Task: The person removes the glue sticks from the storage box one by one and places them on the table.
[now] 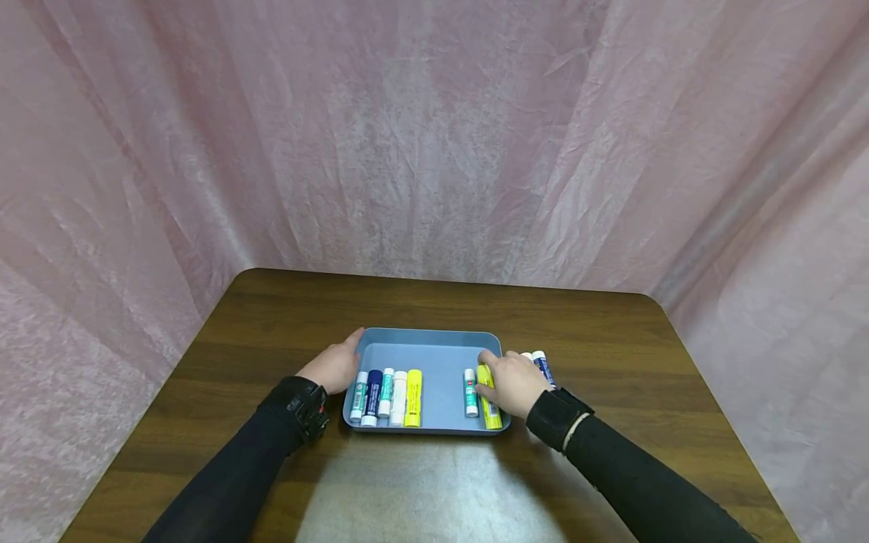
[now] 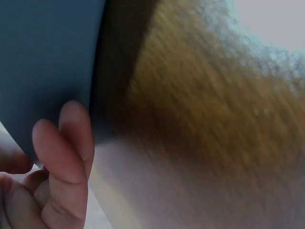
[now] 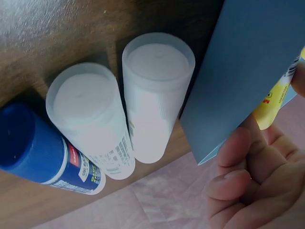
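Right hand has its fingers pinching a yellow glue stick in that blue tray, lower middle of frame; left hand's fingers grip its left edge.

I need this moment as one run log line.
left hand: holds blue tray, left edge | right hand: grips yellow stick inside tray | beside tray: two white sticks, blue stick

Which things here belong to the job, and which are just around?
In the job:
- blue tray, left grip at its left side
- yellow tube in the right grip
- six other tubes in the tray
- probably the three tubes beside the tray, unheld

Just around:
- wooden table
- pink curtain
- wrist straps
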Demonstrator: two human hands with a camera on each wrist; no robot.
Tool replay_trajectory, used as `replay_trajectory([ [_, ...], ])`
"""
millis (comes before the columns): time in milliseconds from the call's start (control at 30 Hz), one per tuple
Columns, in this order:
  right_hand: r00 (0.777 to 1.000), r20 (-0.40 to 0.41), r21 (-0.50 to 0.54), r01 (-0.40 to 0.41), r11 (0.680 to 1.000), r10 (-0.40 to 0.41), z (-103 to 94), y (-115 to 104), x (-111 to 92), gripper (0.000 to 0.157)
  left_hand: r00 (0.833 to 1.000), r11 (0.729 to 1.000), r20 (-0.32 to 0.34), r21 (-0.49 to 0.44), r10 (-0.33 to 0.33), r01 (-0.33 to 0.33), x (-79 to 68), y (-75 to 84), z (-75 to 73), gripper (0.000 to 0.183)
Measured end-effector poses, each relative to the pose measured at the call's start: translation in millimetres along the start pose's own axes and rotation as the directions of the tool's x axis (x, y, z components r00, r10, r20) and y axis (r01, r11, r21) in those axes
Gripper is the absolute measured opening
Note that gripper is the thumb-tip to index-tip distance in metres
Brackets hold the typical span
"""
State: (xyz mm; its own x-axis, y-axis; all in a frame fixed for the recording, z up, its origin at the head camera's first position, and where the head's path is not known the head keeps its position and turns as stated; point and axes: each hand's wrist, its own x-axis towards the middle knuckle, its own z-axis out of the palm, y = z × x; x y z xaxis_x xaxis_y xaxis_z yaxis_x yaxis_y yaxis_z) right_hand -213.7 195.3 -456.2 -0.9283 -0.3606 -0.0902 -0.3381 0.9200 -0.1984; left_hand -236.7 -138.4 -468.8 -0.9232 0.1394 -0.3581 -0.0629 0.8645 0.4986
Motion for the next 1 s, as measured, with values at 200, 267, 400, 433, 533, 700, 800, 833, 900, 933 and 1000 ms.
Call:
replay_trajectory([
  [200,0.999,0.018,0.049,-0.030,0.998,0.030,-0.6,-1.3,-0.5,0.044,1.000,1.000,-0.002,-0.005,0.006,-0.006,0.6,-1.7,-0.5,0.061],
  [267,0.999,0.023,0.056,-0.036,0.998,0.035,-0.1,-1.2,-0.4,0.044,1.000,1.000,-0.003,-0.004,0.008,-0.008,0.6,-1.7,-0.5,0.060],
  [400,0.998,0.036,0.063,-0.046,0.997,0.044,0.7,-0.9,-0.1,0.043,1.000,1.000,-0.005,-0.004,0.007,-0.007,1.4,-2.3,-0.4,0.060],
  [433,0.998,0.040,0.064,-0.050,0.997,0.047,0.9,-0.8,0.0,0.043,1.000,1.000,-0.006,-0.003,0.007,-0.007,1.8,-2.6,-0.2,0.060],
  [533,0.997,0.048,0.070,-0.056,0.996,0.052,1.5,-0.7,0.2,0.042,1.000,1.000,-0.009,-0.001,0.009,-0.009,3.0,-3.6,0.4,0.061],
  [700,0.998,0.048,0.086,-0.055,0.995,0.051,1.1,-0.2,0.4,0.042,1.000,1.000,-0.012,-0.005,0.005,-0.006,3.8,-3.8,1.2,0.061],
  [800,0.997,0.050,0.099,-0.061,0.993,0.057,0.1,-0.5,0.5,0.043,1.000,1.000,-0.015,-0.005,0.003,-0.003,3.8,-3.5,1.4,0.061],
  [833,0.997,0.051,0.103,-0.066,0.992,0.060,-0.6,-0.9,0.4,0.043,1.000,1.000,-0.016,-0.004,0.003,-0.003,3.7,-3.3,1.5,0.060],
  [900,0.997,0.051,0.112,-0.069,0.991,0.064,-2.1,-1.4,0.1,0.043,1.000,1.000,-0.017,-0.005,0.002,-0.002,3.8,-3.5,1.7,0.060],
  [933,0.997,0.049,0.115,-0.068,0.991,0.063,-2.8,-1.4,-0.1,0.043,1.000,1.000,-0.018,-0.006,0.002,-0.002,3.8,-3.4,1.8,0.061],
  [1000,0.997,0.040,0.119,-0.064,0.991,0.060,-4.5,-1.2,-0.6,0.043,1.000,1.000,-0.018,-0.005,0.001,-0.001,3.8,-3.5,1.9,0.061],
])
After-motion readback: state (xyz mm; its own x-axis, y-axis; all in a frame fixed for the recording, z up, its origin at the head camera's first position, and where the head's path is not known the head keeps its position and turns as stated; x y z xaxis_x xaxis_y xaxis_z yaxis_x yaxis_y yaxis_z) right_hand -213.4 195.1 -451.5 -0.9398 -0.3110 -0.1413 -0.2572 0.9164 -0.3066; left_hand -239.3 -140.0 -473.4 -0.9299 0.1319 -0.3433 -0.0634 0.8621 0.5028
